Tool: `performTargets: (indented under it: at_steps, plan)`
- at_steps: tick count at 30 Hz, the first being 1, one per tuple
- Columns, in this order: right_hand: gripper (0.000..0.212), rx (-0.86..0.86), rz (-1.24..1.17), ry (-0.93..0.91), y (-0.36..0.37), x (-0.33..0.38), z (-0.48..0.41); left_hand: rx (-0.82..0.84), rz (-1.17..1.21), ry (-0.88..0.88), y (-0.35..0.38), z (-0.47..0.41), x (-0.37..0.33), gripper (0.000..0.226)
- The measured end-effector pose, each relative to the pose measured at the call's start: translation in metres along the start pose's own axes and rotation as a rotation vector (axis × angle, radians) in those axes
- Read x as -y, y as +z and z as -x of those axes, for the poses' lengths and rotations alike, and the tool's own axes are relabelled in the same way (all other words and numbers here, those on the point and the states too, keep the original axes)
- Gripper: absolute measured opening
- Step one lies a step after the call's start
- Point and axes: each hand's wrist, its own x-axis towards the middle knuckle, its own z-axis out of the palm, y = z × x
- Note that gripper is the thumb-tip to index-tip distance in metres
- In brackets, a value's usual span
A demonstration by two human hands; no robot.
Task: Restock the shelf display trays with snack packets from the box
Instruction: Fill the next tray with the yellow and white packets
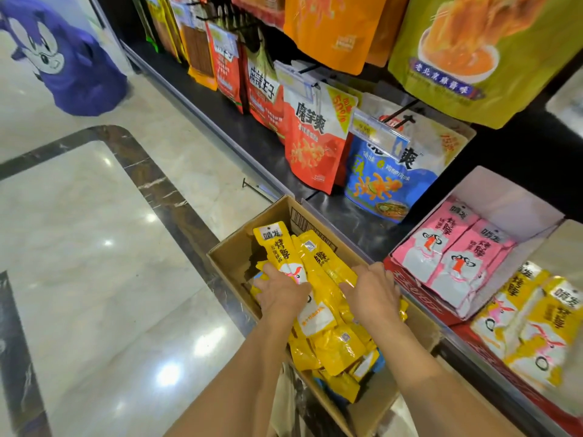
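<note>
An open cardboard box (235,257) stands on the floor against the shelf, filled with several yellow snack packets (334,348). My left hand (282,290) and my right hand (372,291) are both inside the box, gripping a bunch of yellow packets (310,257) that sticks up toward the far side. On the shelf to the right, one display tray (407,279) holds pink packets (454,250). The tray (467,332) beside it holds yellow packets (530,323).
Large snack bags (315,137) hang on pegs above the dark shelf base (353,216). A loose metal peg hook (257,186) lies on the glossy marble floor (94,247). A purple cartoon figure (63,55) stands at the far left.
</note>
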Motion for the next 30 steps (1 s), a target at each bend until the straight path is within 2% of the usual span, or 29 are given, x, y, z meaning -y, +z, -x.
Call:
performTargets:
  at_steps: [5,9,13,20,23,25,28,29,30]
  plan:
    - [0.039,-0.096,-0.08,-0.057,-0.001,-0.013,0.021,-0.027,-0.033,0.064,-0.01,0.013,-0.001,0.07]
    - [0.03,-0.049,-0.151,-0.052,-0.009,-0.019,0.036,-0.044,-0.101,0.115,-0.02,0.03,0.001,0.067]
    - [0.026,-0.013,-0.239,0.014,-0.022,-0.03,0.047,-0.042,-0.076,0.24,-0.031,0.048,0.003,0.062]
    - [0.036,-0.14,-0.746,0.055,-0.063,-0.058,0.063,0.024,0.191,0.448,-0.042,0.08,-0.012,0.057]
    - [0.045,-0.16,-1.033,0.188,-0.085,-0.072,0.073,0.103,0.292,0.521,-0.037,0.093,-0.017,0.051]
    - [0.047,-0.167,-1.104,0.272,-0.093,-0.088,0.08,0.153,0.328,0.571,-0.029,0.103,-0.022,0.045]
    - [0.073,-0.139,-1.217,0.293,-0.098,-0.118,0.096,0.233,0.332,0.635,-0.011,0.122,-0.031,0.042]
    - [0.074,-0.13,-1.287,0.304,-0.1,-0.128,0.101,0.265,0.342,0.648,-0.003,0.127,-0.035,0.043]
    - [0.066,-0.12,-1.364,0.306,-0.106,-0.134,0.108,0.293,0.354,0.66,0.005,0.134,-0.039,0.043]
